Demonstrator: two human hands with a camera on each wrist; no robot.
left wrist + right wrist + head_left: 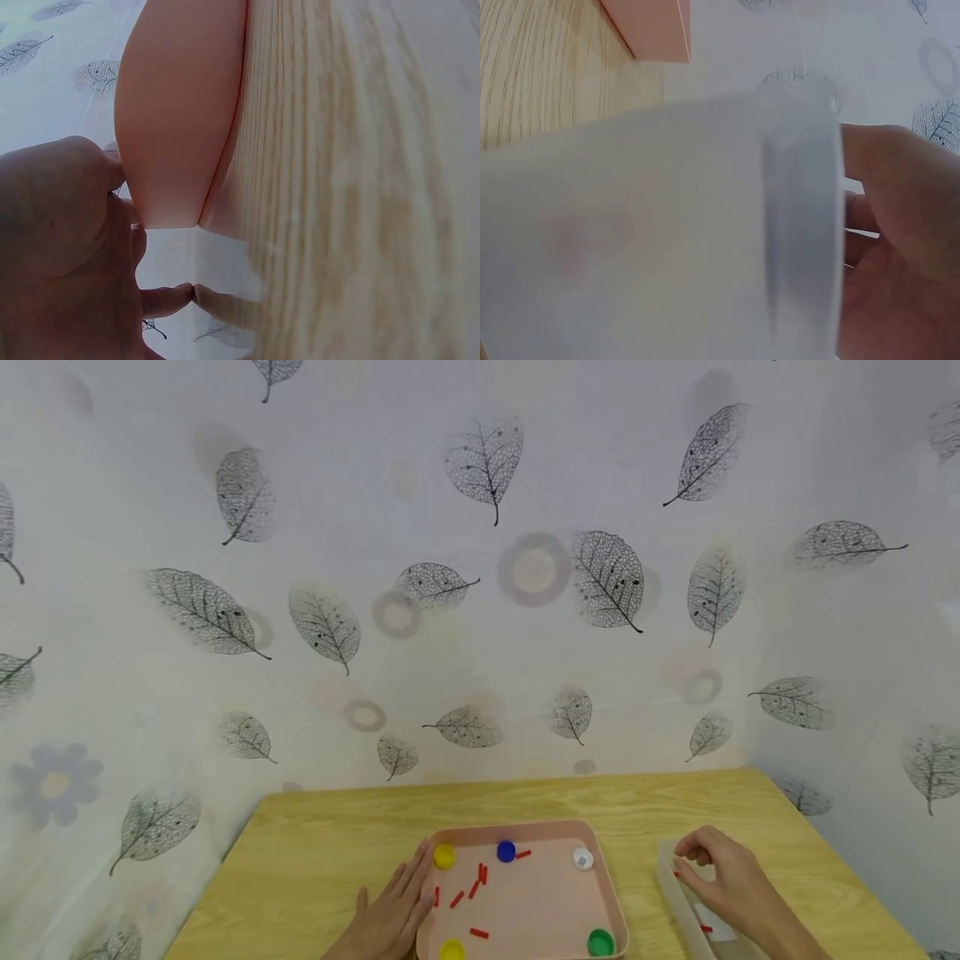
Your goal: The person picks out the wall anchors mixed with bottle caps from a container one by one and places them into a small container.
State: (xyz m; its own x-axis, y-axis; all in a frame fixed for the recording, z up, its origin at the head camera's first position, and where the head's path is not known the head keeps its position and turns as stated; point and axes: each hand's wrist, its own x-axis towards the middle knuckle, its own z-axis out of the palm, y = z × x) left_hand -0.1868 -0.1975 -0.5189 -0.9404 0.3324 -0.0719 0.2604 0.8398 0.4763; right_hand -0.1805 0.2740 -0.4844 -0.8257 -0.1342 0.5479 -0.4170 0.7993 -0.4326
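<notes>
My left hand (392,912) lies with extended fingers along the left side of a pink tray (517,906). In the left wrist view, its fingers (169,300) are beside the tray's outer wall. My right hand (723,875) is over a translucent white bin (678,914), thumb and index finger curled toward each other. A small red stick (677,874) shows right at the thumb tip; whether it is pinched I cannot tell. In the right wrist view, the bin wall (667,225) hides the fingertips.
Several red sticks (457,899) lie scattered in the tray. Around its edges sit yellow caps (444,857), a blue cap (506,851), a white cap (582,858) and a green cap (601,942). Another red stick (707,928) lies in the bin. A leaf-patterned wall (480,660) backs the wooden table (337,835).
</notes>
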